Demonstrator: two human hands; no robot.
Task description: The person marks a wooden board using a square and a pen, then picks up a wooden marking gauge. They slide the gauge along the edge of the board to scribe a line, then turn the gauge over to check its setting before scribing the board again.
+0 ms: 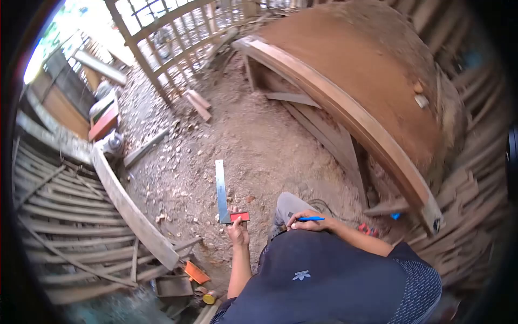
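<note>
My left hand (238,231) is closed around the red handle of a try square (221,189). Its flat metal blade points away from me, over the dirt floor. In my right hand (301,220), held close to my body near the knee, is a blue pen (311,218), gripped between the fingers and pointing to the right. The square and the pen are apart, and neither touches any wood.
A long wooden bench (350,108) runs along the right beside a reddish earth mound (345,59). At left stands a weathered plank (129,208) by slatted wood. Wood offcuts (198,104) lie ahead near a lattice gate (178,38). An orange object (197,272) sits at lower left.
</note>
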